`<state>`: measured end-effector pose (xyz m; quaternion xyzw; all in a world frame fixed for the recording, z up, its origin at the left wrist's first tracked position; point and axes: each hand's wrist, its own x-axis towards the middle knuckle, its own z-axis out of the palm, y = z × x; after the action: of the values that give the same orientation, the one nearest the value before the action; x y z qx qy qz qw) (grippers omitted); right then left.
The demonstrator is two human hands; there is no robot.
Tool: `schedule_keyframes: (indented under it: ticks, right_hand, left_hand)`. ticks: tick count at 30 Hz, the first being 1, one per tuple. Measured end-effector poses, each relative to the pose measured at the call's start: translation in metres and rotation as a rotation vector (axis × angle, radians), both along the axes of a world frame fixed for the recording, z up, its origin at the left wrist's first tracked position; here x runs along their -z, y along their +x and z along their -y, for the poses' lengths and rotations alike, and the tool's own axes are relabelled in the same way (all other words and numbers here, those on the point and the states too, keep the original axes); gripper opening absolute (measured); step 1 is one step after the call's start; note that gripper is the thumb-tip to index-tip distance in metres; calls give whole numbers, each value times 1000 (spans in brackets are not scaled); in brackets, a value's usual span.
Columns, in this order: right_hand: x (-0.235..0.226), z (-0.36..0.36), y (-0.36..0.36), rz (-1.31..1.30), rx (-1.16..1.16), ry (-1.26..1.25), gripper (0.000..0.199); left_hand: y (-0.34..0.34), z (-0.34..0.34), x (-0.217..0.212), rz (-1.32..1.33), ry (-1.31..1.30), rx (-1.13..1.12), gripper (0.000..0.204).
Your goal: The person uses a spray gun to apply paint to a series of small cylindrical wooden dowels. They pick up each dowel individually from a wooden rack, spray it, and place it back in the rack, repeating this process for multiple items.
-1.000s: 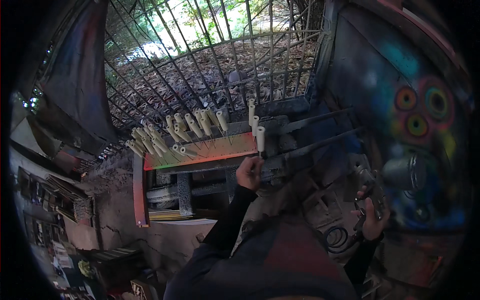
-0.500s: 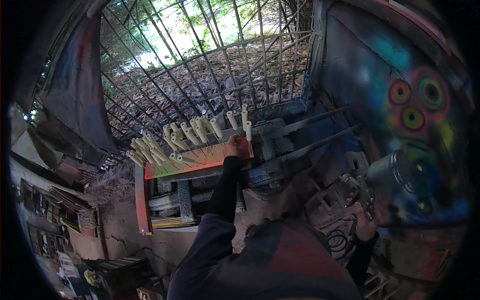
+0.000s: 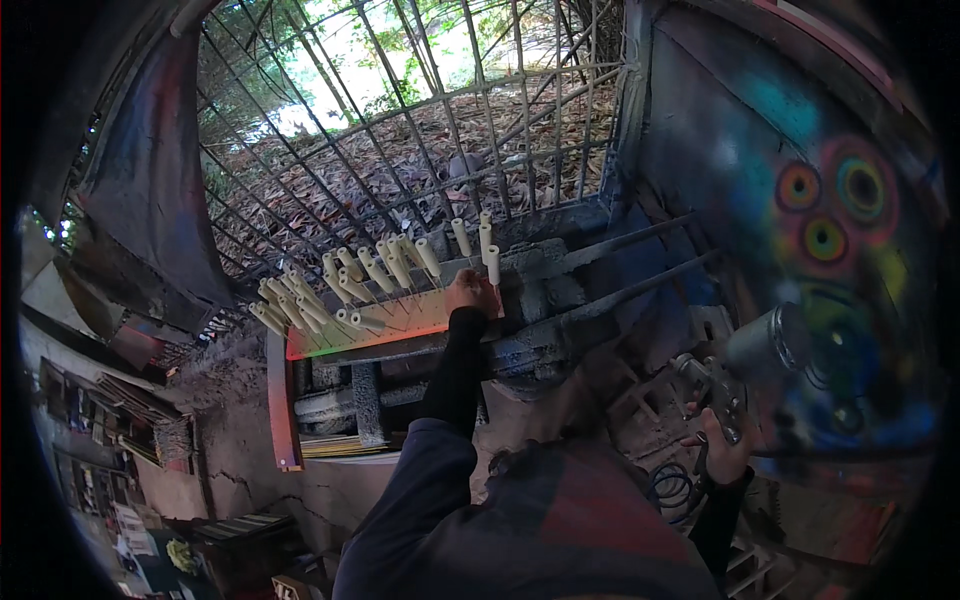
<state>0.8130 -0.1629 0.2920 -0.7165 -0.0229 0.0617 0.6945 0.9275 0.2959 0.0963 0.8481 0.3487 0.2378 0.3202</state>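
Observation:
My left hand [image 3: 468, 292] is closed at the right end of a long, narrow board [image 3: 425, 312] tinted orange, red and green. Its curled fingers hide whatever they grip. Beside and to the left of it, several cream-coloured hollow cylinders [image 3: 428, 258] stand or lean on thin sticks set into the board. A few more cylinders [image 3: 493, 265] rise just right of the fingers. Lower right, my right hand [image 3: 727, 452] is wrapped around the handle of a metal spray gun [image 3: 722, 393], which carries a large grey cup [image 3: 768, 340] and is held well away from the board.
Dark, crusted bars [image 3: 610, 300] support the board and reach to the right. A barred grille [image 3: 415, 140] stands behind it. A paint-spattered panel [image 3: 700, 150] lines the right side. A coiled hose [image 3: 672, 484] hangs below my right hand. An orange-red upright strip [image 3: 284, 400] stands at the left.
The spray gun and my right hand have shifted slightly left. My left hand stays closed at the board's right end, and the whole view has moved a little.

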Motion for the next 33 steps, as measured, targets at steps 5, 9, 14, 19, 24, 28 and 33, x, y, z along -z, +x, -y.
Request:
schedule_keyframes:
  ticks: [5, 9, 14, 19, 24, 28, 33]
  right_hand:
    - [-1, -3, 0, -4, 17, -5, 30]
    - [-3, -6, -1, 6, 22, -8, 30]
    - [2, -5, 1, -12, 24, -1, 29]
    - [6, -6, 0, -34, -8, -4, 32]
    - [5, -9, -4, -90, -16, 58, 39]
    - [5, -9, 1, -108, -98, 24, 43]
    - [13, -9, -1, -129, -90, 52, 49]
  left_hand:
    - [-1, 14, -18, -98, 120, 28, 20]
    - [-1, 14, -20, -111, 54, -13, 22]
    - [-2, 12, -16, -81, -5, 4, 23]
    - [-24, 7, -5, 5, 19, 84, 19]
    - [-60, -12, -8, 15, -112, -115, 18]
    - [-60, -30, -2, -29, 48, 24, 18]
    - [-50, -28, -32, -289, 126, 162, 16]
